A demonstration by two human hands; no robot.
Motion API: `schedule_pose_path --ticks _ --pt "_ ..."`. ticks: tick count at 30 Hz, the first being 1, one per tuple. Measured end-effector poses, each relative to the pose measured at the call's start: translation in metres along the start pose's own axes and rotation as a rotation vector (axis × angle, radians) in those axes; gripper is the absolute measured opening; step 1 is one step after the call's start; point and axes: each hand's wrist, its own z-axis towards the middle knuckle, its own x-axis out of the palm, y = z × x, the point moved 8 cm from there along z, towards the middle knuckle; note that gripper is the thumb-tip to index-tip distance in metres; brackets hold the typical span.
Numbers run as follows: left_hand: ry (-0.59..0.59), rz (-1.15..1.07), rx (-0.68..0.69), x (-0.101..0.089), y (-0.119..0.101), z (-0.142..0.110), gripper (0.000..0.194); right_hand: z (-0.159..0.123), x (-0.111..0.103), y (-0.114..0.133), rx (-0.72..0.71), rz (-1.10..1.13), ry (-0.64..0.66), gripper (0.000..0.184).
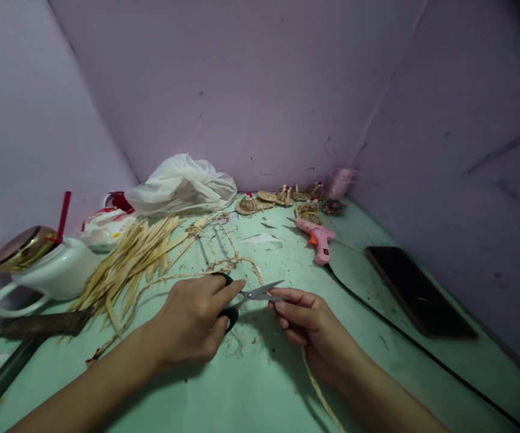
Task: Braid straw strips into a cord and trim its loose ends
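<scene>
My left hand (199,316) is closed on the black handles of a pair of scissors (251,295), whose blades stand a little apart and point right. Close to the blade tips, my right hand (307,319) pinches a braided straw cord (311,376). The cord hangs below that hand toward the front edge of the view. Another stretch of braid (237,261) runs over the table behind the scissors, up to the blades. Where exactly the blades meet the cord is partly hidden by my right fingertips.
Dry straw strips (128,258) lie left, beside a white mug (64,270) and a hammer (45,325). A white plastic bag (187,183) and small woven straw hats (250,204) are at the back. On the right are a pink glue gun (318,237) with its cord and a phone (419,291).
</scene>
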Motion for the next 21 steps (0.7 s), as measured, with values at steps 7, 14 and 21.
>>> schedule_pose_path --ticks 7,14,21 --pt "0.034 0.058 0.032 0.009 0.001 -0.002 0.051 -0.002 0.004 -0.002 0.008 -0.035 0.035 0.018" --pt "0.033 0.064 0.044 0.014 -0.002 -0.004 0.051 -0.002 0.005 -0.003 0.012 -0.033 0.063 0.012" --pt "0.022 -0.289 -0.158 -0.004 0.019 0.0 0.04 0.002 -0.003 -0.003 0.034 0.036 -0.001 0.023"
